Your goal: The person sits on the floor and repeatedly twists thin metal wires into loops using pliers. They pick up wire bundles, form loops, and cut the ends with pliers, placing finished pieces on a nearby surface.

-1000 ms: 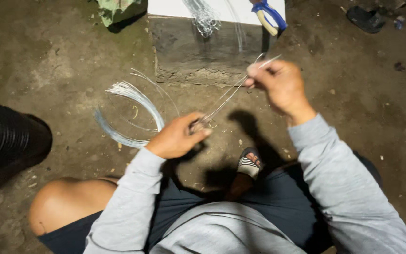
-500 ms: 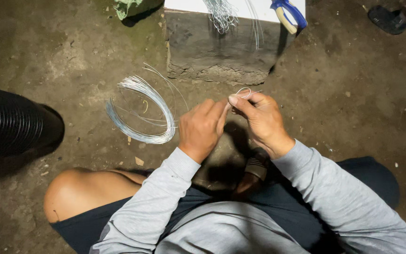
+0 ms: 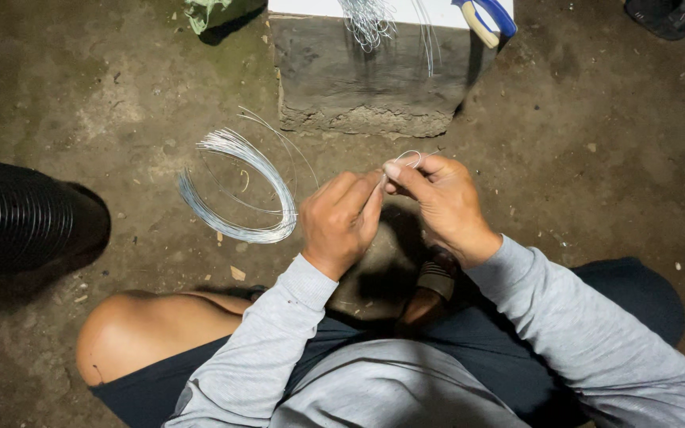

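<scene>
A: We start at the wire loop (image 3: pixel 411 158), a small bend of thin bright wire. It sits right where our two hands meet, above the dirt floor (image 3: pixel 596 182) and in front of the concrete block (image 3: pixel 366 79).

B: Grip noted. Our right hand (image 3: pixel 441 198) is closed on it, thumb pressed against forefinger, with the loop poking out just above the thumb tip. Our left hand (image 3: pixel 341 222) is curled shut too, its fingertips touching the right thumb. We judge it pinches the same strand, though the wire inside that fist is hidden.

A: Why so close together? We reckon short, stiff wire bends best when both pinches sit side by side.

B: Agreed, as a guess. Moving outward: the wire coil (image 3: pixel 239 190) lies flat on the dirt just left of our left hand, loose ends fanning upward. Near enough to draw from, we think.

A: On top of the block lies a white board (image 3: pixel 311 6) with a tangle of wire pieces (image 3: pixel 370 24) hanging over its edge, and blue-handled pliers (image 3: pixel 485 17) beside them.

B: Far left, a black ribbed pipe (image 3: pixel 17 214). Below the hands, a sandalled foot (image 3: pixel 436 281) and a bare knee (image 3: pixel 144 333); we sit low to the floor.
</scene>
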